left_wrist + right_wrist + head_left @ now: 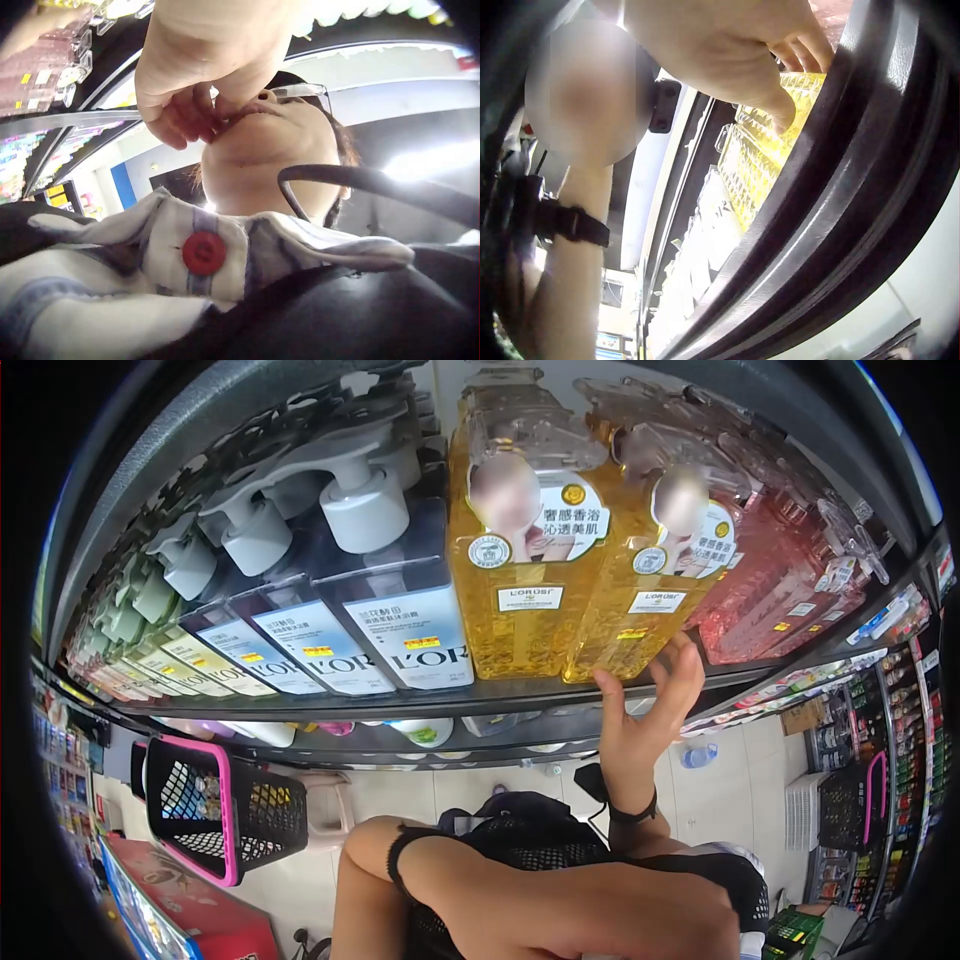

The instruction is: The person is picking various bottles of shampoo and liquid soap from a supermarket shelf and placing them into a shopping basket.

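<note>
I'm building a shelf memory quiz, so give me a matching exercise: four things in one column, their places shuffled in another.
1. Right hand
2. Left hand
3. Blue pump bottles
4. Pink bottles

A. Right of the golden bottles
B. Near the person's face
C. At a golden bottle's base
D. Left of the golden bottles

Pairs: 1-C, 2-B, 3-D, 4-A

A floor (745, 775) of pale tiles is laid below the black shelf (300, 708). Under its left end, a beige stool (335, 810) and a red-sided cabinet (248, 928) are placed; past its right end, aisle racks (884, 705) are packed. Above shelf level, light (435, 161) (glaringly white) is cast.
</note>
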Available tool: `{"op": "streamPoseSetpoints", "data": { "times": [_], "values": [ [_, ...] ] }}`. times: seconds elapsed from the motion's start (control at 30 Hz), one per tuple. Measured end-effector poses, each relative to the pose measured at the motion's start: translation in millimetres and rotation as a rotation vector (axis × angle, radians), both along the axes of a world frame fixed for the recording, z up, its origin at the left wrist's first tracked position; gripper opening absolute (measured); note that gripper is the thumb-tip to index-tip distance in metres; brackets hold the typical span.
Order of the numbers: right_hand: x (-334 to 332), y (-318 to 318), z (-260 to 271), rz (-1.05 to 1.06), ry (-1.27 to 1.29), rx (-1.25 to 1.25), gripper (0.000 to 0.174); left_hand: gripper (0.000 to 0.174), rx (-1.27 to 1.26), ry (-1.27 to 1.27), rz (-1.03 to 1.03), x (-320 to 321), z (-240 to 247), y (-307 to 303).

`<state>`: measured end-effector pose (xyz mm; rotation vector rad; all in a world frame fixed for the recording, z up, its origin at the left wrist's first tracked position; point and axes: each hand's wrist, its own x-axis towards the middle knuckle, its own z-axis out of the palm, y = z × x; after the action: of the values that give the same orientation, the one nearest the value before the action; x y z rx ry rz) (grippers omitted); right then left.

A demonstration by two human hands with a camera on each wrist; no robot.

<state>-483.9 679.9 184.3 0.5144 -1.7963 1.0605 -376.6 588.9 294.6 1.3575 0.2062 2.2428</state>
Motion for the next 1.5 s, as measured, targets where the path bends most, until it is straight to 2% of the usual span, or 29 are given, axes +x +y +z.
{"op": "streamPoseSetpoints", "data": {
  "times": [0.03, 0.07, 0.1, 0.13, 0.2, 0.23, 0.27, 0.33, 0.47, 0.53, 0.63, 0.7, 0.73, 0.77, 0.83, 0.87, 0.9, 0.93, 1.0, 1.03, 1.07, 1.1, 1.2, 1.27, 1.3, 1.33, 1.37, 1.43, 1.5],
  "values": [
    [2, -1, 8, -0.027, -0.048, 0.06, 0.076, 0.021, 0.002, -0.011, -0.005, -4, -1, 10],
    [3, -2, 13, -0.054, -0.096, 0.119, 0.07, 0.02, 0.171, 0.058, 0.004, -12, -2, 23],
    [-1, -6, 15, -0.047, -0.082, 0.067, 0.065, 0.02, 0.34, 0.128, 0.014, -15, -3, 29],
    [-6, -6, 16, -0.054, -0.089, 0.068, 0.065, 0.02, 0.342, 0.12, 0.008, -10, -6, 30],
    [-13, -6, 16, -0.073, -0.095, 0.112, 0.069, 0.021, 0.314, -0.098, 0.256, 8, -10, 24],
    [-17, -8, 17, -0.143, -0.085, 0.129, 0.07, 0.022, 0.185, -0.145, 0.096, 12, -12, 10],
    [-19, -9, 17, -0.14, -0.093, 0.129, 0.07, 0.022, 0.184, -0.153, 0.1, 10, -15, 10],
    [-22, -10, 18, -0.289, -0.076, 0.255, 0.069, 0.022, 0.171, 0.008, 0.351, 1, -15, 8],
    [-25, -13, 18, -0.193, -0.137, 0.189, 0.071, 0.021, 0.15, -0.014, 0.344, 6, -11, 4],
    [-25, -14, 18, -0.214, -0.098, 0.21, 0.069, 0.021, 0.196, -0.08, 0.398, 9, -6, 5],
    [-21, -18, 21, -0.213, -0.048, 0.22, 0.063, 0.022, 0.098, 0.001, 0.397, 7, -15, -5],
    [-15, -22, 23, -0.113, -0.176, 0.147, 0.051, 0.023, 0.142, 0.075, 0.431, 1, -15, -6],
    [-14, -24, 19, -0.096, -0.177, 0.146, 0.051, 0.024, 0.186, 0.147, 0.464, -3, -16, -8],
    [-15, -22, 12, -0.093, -0.083, 0.125, 0.043, 0.024, 0.183, 0.147, 0.492, -8, -21, -10],
    [-11, -21, 5, -0.076, 0.05, 0.102, 0.03, 0.022, 0.334, 0.376, 0.477, -17, -31, -20],
    [-4, -21, 2, -0.065, 0.089, 0.099, 0.024, 0.022, 0.319, 0.383, 0.542, -12, -31, -38],
    [1, -21, -3, -0.012, 0.128, 0.087, 0.024, 0.021, 0.043, 0.288, 0.637, 1, -30, -66],
    [5, -23, -9, 0.044, 0.165, 0.068, 0.024, 0.028, -0.232, 0.17, 0.724, 17, -28, -94],
    [16, -27, -16, 0.174, 0.182, 0.121, 0.023, 0.023, -0.605, 0.022, 0.935, 42, -52, -152],
    [20, -30, -24, 0.247, 0.16, 0.151, 0.024, 0.022, -0.843, -0.329, 1.121, 67, -56, -178],
    [24, -34, -30, 0.311, 0.143, 0.183, 0.024, 0.022, -0.925, -0.481, 1.325, 80, -79, -214],
    [29, -42, -35, 0.363, 0.106, 0.219, 0.024, 0.009, -0.844, -0.635, 1.358, 96, -110, -262],
    [38, -73, -46, 0.499, 0.069, 0.367, 0.027, 0.012, -0.435, -1.365, 1.771, 169, -168, -374],
    [45, -105, -48, 0.561, 0.063, 0.452, 0.027, 0.005, -0.057, -1.493, 1.945, 248, -231, -465],
    [47, -124, -49, 0.575, 0.074, 0.457, 0.027, 0.005, 0.046, -1.605, 2.049, 268, -238, -490],
    [50, -145, -50, 0.681, 0.024, 0.518, 0.027, 0.007, 0.158, -1.719, 2.147, 284, -243, -513],
    [54, -165, -51, 0.786, -0.028, 0.583, 0.027, 0.007, 0.185, -1.761, 2.131, 300, -248, -536],
    [62, -209, -49, 0.822, -0.045, 0.687, 0.027, 0.01, 0.173, -1.826, 2.078, 327, -261, -580],
    [71, -256, -44, 0.868, -0.139, 0.833, 0.026, 0.025, 0.04, -1.903, 2.004, 342, -279, -628]
  ]
}}
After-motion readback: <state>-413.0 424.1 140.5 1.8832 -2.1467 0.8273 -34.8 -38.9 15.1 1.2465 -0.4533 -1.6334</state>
